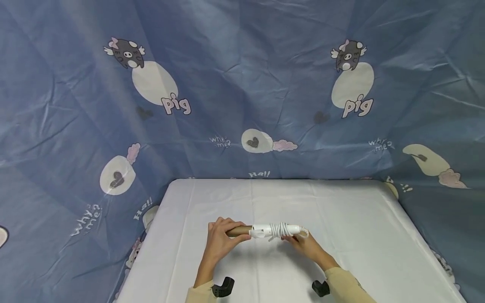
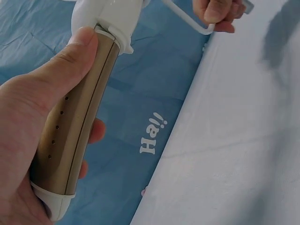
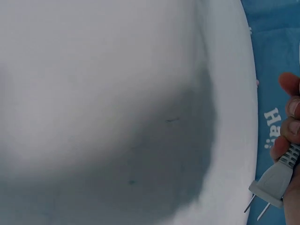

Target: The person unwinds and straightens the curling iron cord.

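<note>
A hair curling iron (image 1: 261, 230) with a gold barrel (image 2: 77, 122) and a white handle is held level above the white table. Its white cord (image 1: 279, 229) is wound in several loops round the handle. My left hand (image 1: 219, 240) grips the barrel, thumb along the top close to the white part. At the handle end, my right hand (image 1: 308, 245) holds the cord between curled fingers. In the right wrist view, the two-pin plug (image 3: 274, 183) sticks out below those fingers (image 3: 293, 126), its pins bare. The head view hides most of the right fingers behind the handle.
The white-covered table (image 1: 352, 210) spreads under both hands. Blue printed fabric (image 1: 235, 84) hangs behind it and along the sides. A black wrist device (image 1: 224, 287) sits at the left wrist, and another black device (image 1: 321, 288) at the right.
</note>
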